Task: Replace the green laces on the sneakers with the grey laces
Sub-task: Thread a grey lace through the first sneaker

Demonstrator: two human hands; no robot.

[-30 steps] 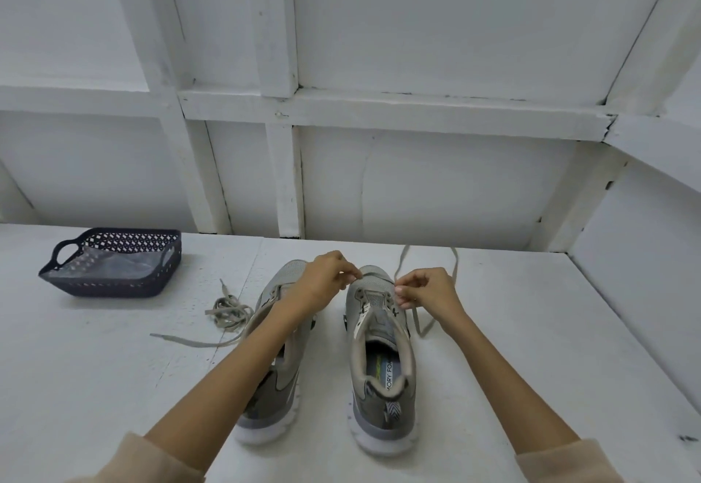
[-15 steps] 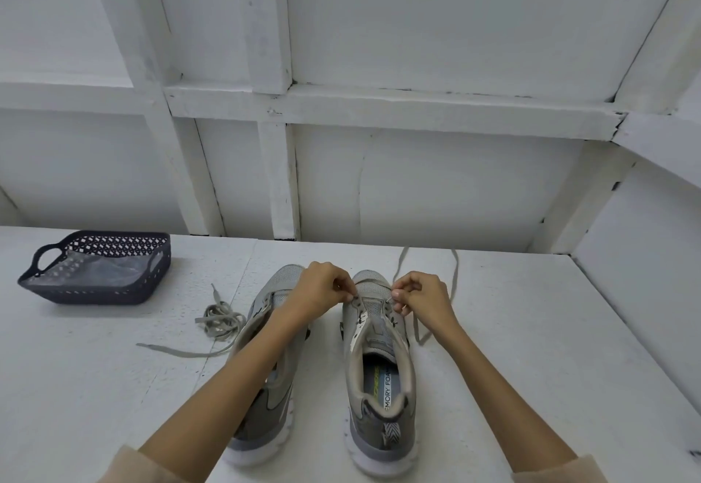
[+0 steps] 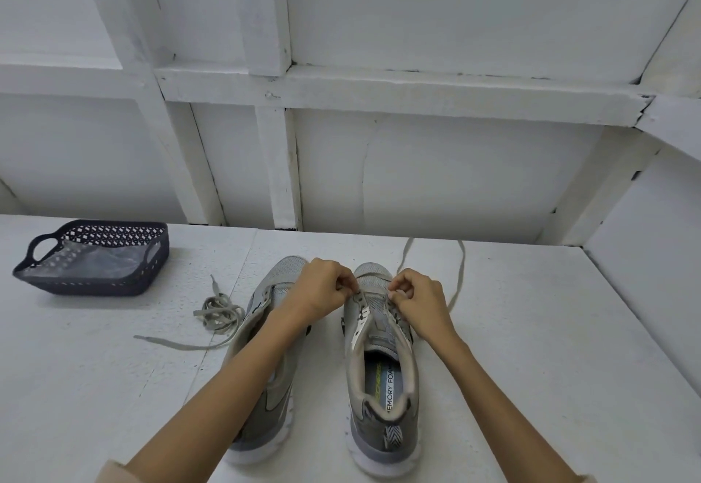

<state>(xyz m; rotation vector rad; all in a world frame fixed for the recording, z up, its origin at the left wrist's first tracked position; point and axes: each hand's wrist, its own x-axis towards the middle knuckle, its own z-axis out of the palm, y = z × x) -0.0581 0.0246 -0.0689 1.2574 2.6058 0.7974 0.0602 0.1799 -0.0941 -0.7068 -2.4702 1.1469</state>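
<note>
Pinched in left hand (image 3: 322, 289) and right hand (image 3: 417, 300) at the toe eyelets of the grey mesh sneaker (image 3: 383, 372): flat grey lace (image 3: 461, 273), slack trailing to the far edge of the white desk (image 3: 550, 349)

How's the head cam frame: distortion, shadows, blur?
Head view: wide-angle splays the wall beams; light soft and even, faint shadow under the basket; left hand and right hand, pinching the grey lace, are sharp; right sneaker insole print readable; no glare.
</note>
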